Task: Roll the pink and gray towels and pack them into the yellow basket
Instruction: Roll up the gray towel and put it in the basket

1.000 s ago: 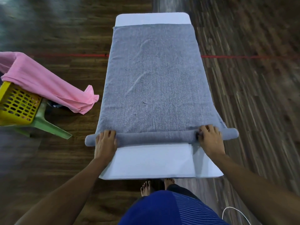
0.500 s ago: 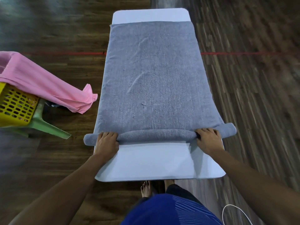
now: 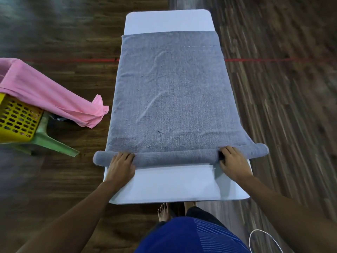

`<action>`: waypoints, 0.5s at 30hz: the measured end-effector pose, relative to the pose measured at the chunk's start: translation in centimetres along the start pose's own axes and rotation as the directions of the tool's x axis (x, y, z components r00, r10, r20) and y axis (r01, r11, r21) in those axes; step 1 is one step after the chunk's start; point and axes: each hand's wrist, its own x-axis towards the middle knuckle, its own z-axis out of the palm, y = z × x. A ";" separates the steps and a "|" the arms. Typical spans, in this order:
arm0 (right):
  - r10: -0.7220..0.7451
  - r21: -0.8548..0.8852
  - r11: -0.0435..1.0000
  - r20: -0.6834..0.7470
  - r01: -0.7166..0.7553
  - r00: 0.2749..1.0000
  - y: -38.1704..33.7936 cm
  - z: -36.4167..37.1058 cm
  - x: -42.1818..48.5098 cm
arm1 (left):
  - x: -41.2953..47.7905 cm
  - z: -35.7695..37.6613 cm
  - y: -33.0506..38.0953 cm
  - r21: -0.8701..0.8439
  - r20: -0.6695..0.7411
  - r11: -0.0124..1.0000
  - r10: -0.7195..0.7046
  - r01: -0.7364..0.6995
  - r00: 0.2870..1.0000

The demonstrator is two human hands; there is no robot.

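Observation:
A gray towel (image 3: 171, 99) lies flat along a narrow white table (image 3: 173, 185). Its near end is wound into a roll (image 3: 175, 157) that spans the table's width and overhangs both sides. My left hand (image 3: 121, 166) holds the roll near its left end, fingers curled over it. My right hand (image 3: 233, 162) holds it near the right end in the same way. The pink towel (image 3: 42, 94) drapes unrolled over the yellow basket (image 3: 16, 123) at the left, one corner hanging toward the table.
The basket sits on a green plastic stool (image 3: 52, 143) on the dark wooden floor. A red line (image 3: 273, 60) crosses the floor behind the table. My bare feet (image 3: 164, 210) stand at the table's near edge, and a white cable (image 3: 264, 238) loops at lower right.
Both hands have turned the roll a little further away from me. The roll looks thicker, and more bare white table shows in front of it.

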 end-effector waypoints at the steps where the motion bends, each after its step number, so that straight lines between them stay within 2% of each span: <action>1: -0.007 -0.015 1.000 0.032 0.007 0.999 0.0 0.3 -0.3 | -0.2 0.1 0.0 0.021 0.049 1.000 0.000 -0.001 0.999; 3: -0.007 -0.031 0.999 0.050 0.008 0.999 0.2 0.7 -0.6 | -0.4 0.1 -0.1 0.046 0.116 0.999 -0.021 0.015 0.993; 7: 0.052 -0.081 0.996 0.069 -0.046 0.996 -0.2 -0.1 0.5 | 0.6 -0.7 0.0 0.022 0.115 0.998 -0.059 0.057 0.992; 10: 0.094 -0.125 0.990 0.210 -0.069 0.973 -0.3 -1.1 1.6 | 1.3 -1.6 0.2 0.014 0.189 0.997 -0.071 0.070 0.979; 12: 0.147 -0.157 0.982 0.308 -0.102 0.940 -0.1 -1.6 2.0 | 1.6 -2.2 0.2 -0.042 0.249 0.991 -0.116 0.130 0.962; 13: 0.171 -0.164 0.979 0.309 -0.125 0.936 0.0 -1.6 2.1 | 1.6 -2.3 0.2 -0.083 0.256 0.982 -0.141 0.168 0.956; 15: 0.156 -0.177 0.976 0.163 -0.127 0.974 0.1 -1.3 2.0 | 1.7 -2.2 0.0 -0.142 0.187 0.973 -0.154 0.182 0.970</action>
